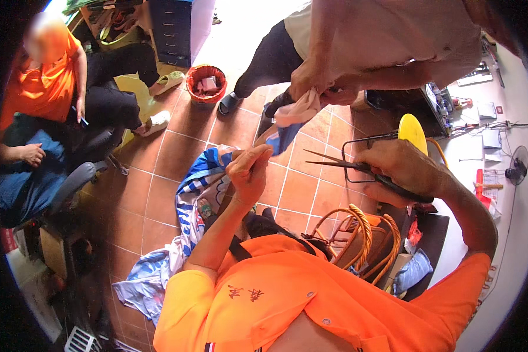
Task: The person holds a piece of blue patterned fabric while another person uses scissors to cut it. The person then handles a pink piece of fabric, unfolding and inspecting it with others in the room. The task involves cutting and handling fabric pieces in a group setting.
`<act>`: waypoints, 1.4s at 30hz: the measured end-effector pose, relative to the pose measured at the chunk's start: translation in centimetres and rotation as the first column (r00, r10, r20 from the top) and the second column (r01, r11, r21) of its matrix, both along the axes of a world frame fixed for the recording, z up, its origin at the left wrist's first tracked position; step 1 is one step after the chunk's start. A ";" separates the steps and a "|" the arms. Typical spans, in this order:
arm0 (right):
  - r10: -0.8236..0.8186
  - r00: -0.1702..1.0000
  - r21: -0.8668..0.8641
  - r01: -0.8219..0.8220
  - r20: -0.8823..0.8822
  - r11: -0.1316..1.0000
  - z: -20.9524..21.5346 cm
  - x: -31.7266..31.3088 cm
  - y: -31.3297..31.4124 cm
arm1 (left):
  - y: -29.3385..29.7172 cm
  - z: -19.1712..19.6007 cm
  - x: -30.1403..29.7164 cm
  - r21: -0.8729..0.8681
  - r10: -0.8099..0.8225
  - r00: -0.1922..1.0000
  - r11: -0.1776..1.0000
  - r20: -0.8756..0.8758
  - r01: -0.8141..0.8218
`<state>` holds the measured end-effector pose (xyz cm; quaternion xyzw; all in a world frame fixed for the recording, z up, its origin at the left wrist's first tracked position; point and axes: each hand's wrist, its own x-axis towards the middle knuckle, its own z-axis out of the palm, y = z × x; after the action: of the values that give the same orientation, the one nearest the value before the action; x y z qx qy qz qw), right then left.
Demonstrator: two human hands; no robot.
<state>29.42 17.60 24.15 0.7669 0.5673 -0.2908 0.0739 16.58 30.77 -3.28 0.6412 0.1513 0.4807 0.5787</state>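
Blue-and-cream cloth (284,139) stretches between the worker's left hand (249,171), fingers pinched tight on its lower end, and a standing co-worker's hands (311,76). Scissors (359,167) with black handles fill the closed right hand (400,164), their 2 blades slightly parted, aimed toward the cloth but apart from it. Printed blue-and-white fabric (186,202) hangs just beside the left forearm (216,232). Gripping appears done; no finished cut can be made out, and how much cutting remains cannot be told.
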 end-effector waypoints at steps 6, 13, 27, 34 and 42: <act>-0.046 0.996 -0.052 0.041 -0.083 0.998 -2.6 0.9 -0.5 | 2.1 -1.8 1.2 -0.126 -0.044 0.987 0.992 -0.152 0.025; -0.083 0.983 -0.020 0.081 -0.167 0.997 -4.5 0.2 -3.4 | 4.0 -1.1 7.6 -0.156 -0.220 0.951 0.970 -0.217 0.189; -0.261 0.936 0.049 0.280 -0.238 0.959 -6.5 1.0 -12.3 | 2.1 -2.7 12.1 -0.165 -0.145 0.933 0.982 -0.331 0.094; -0.386 0.896 -0.075 0.379 -0.218 0.922 -9.2 4.1 -13.4 | 1.7 -7.1 9.4 -0.420 -0.278 0.917 0.897 -0.287 0.141; -0.223 0.410 -0.052 0.389 -0.885 0.920 -7.6 3.3 -8.7 | 3.4 -8.4 5.0 -0.327 -0.215 0.931 0.938 -0.294 0.114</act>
<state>32.76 8.92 16.55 0.6020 0.3949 -0.6027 -0.3440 21.62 34.12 -11.70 0.6250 0.2621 0.2884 0.6764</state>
